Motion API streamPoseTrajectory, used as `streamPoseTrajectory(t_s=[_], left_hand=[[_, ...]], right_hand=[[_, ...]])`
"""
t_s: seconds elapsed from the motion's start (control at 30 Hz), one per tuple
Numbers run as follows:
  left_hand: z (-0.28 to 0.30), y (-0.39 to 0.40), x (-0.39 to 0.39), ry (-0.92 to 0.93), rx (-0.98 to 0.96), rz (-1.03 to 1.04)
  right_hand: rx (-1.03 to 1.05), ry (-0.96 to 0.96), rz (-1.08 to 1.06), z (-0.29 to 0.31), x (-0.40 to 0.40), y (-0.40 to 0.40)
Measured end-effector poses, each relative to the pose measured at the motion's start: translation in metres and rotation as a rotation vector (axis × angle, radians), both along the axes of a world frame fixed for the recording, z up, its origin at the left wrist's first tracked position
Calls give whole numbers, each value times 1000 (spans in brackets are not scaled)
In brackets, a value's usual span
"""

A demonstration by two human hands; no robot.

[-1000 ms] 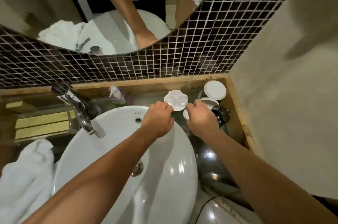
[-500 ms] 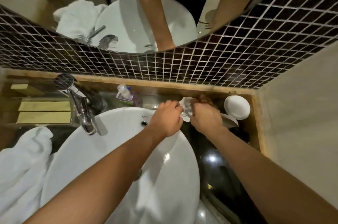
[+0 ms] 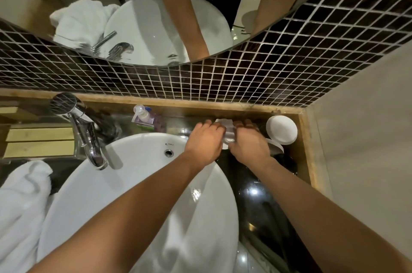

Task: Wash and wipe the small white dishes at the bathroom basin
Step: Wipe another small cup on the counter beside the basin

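Observation:
A small white scalloped dish (image 3: 227,130) shows only as a sliver between my two hands, over the dark counter just right of the basin's back rim. My left hand (image 3: 206,141) grips its left side and my right hand (image 3: 248,144) covers its right side; most of the dish is hidden. Two more white round dishes stand in the back right corner: one upright dish (image 3: 282,130) and a second dish (image 3: 276,146) partly under my right wrist. The white basin (image 3: 124,183) lies below my left forearm.
A chrome tap (image 3: 84,132) stands at the basin's back left. A soap pump bottle (image 3: 143,115) sits behind the basin. White towel (image 3: 20,210) lies at the left. A wooden ledge (image 3: 310,152) and beige wall bound the right; dark mosaic tiles and a mirror are behind.
Both hands have closed in around the scalloped dish, which lay uncovered on the counter a second ago. The view has tilted so the counter sits lower in frame.

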State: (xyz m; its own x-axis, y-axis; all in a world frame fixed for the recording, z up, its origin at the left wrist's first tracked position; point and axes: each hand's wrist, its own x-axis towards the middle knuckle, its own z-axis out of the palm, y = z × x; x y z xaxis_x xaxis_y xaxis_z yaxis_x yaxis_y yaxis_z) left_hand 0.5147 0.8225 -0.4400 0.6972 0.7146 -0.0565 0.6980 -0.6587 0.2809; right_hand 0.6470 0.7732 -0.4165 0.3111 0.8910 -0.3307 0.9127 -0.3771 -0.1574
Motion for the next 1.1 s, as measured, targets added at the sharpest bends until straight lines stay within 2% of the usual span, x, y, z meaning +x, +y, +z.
streamPoseTrajectory(t_s=[0.3, 0.63, 0.8, 0.9, 1.1], left_hand=[[-4, 4, 4, 41, 3, 29], [-6, 14, 7, 111, -27, 61], [-1, 17, -4, -16, -112, 176], [1, 16, -4, -104, -175, 182], [0, 7, 9, -149, -273, 173]], right_hand=[[-46, 22, -46, -1, 0, 2], [-7, -12, -38, -2, -1, -3], [-1, -27, -35, 1, -5, -1], [32, 45, -57, 2, -8, -2], [82, 290, -183, 1, -7, -2]])
